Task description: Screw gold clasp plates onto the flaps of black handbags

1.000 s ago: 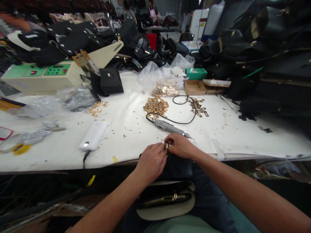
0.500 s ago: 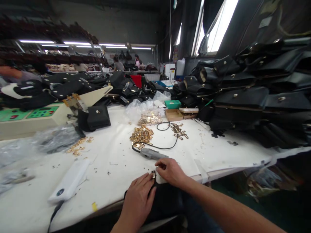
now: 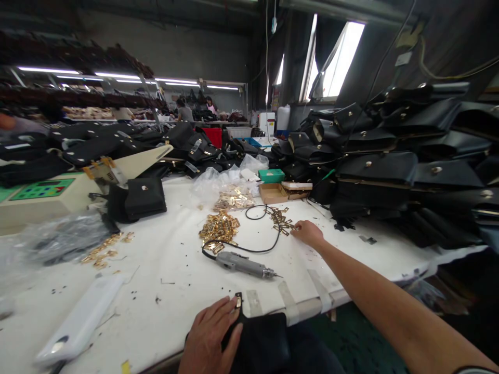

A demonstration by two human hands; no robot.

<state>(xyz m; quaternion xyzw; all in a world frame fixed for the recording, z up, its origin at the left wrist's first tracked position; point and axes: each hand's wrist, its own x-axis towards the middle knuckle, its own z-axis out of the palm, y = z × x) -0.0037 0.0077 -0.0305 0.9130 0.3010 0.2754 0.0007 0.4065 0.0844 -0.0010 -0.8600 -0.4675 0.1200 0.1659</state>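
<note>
My left hand [image 3: 212, 335] lies over a black leather bag [image 3: 263, 335] at the table's front edge, holding it with fingers together and thumb apart. Past its fingertips sticks a narrow black tab with a small gold plate [image 3: 238, 300] on it. Out over the table, my right hand [image 3: 307, 234] has its fingertips pinched at the edge of a small scatter of gold metal fittings [image 3: 279, 218]. A grey electric screwdriver [image 3: 244, 264] lies between the hands, its bit pointing right. Left of the cable is a larger heap of gold fittings [image 3: 220, 227].
Black bags [image 3: 376, 166] are stacked high on the right. Behind the fittings stand a green box [image 3: 272, 175] and an open cardboard box [image 3: 274, 193]. At left are a machine with a green panel [image 3: 42, 189], a black bag [image 3: 146, 198], plastic film [image 3: 64, 236] and a white device [image 3: 80, 317].
My right hand has left the tab beside my left hand and reached forward to the small scatter of fittings. My left hand stays on the bag. The view has shifted slightly.
</note>
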